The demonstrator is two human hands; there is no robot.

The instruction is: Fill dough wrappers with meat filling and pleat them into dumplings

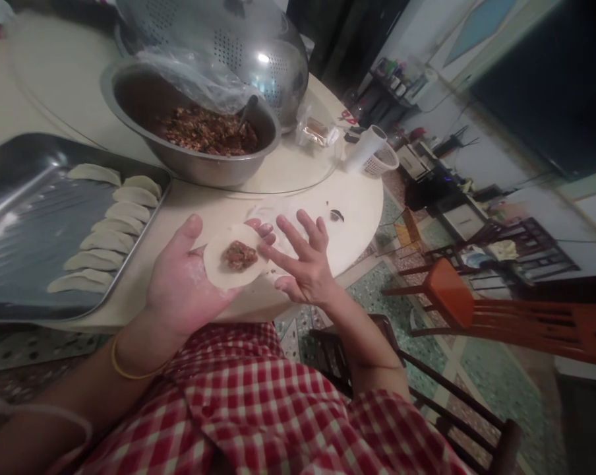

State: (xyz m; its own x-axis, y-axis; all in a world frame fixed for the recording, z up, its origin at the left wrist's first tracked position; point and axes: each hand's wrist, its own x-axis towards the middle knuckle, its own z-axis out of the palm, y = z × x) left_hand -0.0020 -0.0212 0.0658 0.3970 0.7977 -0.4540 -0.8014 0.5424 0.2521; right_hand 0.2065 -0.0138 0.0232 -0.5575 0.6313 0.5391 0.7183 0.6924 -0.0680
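On my left hand (184, 284), palm up, lies a round dumpling wrapper (213, 260), its far edge resting on the fingers. A small mound of minced filling (239, 256) sits at the middle of the wrapper. My right hand (302, 264) is beside it with fingers spread and nothing held; a fingertip is at the wrapper's right edge, and whether it touches I cannot tell. Left of my hands, a metal tray (16, 224) carries several folded dumplings (105, 241) in a row. Beyond them stands a steel bowl (199, 168) of minced filling with a utensil handle sticking out.
A perforated steel colander (278, 59) stands upside down behind the bowl, and a plastic bag (194, 79) drapes over the bowl's rim. Farther right are a plastic-wrapped packet (318, 132), a white roll (364, 148) and a small white basket (384, 161). An orange chair (449, 290) stands beyond the table's edge.
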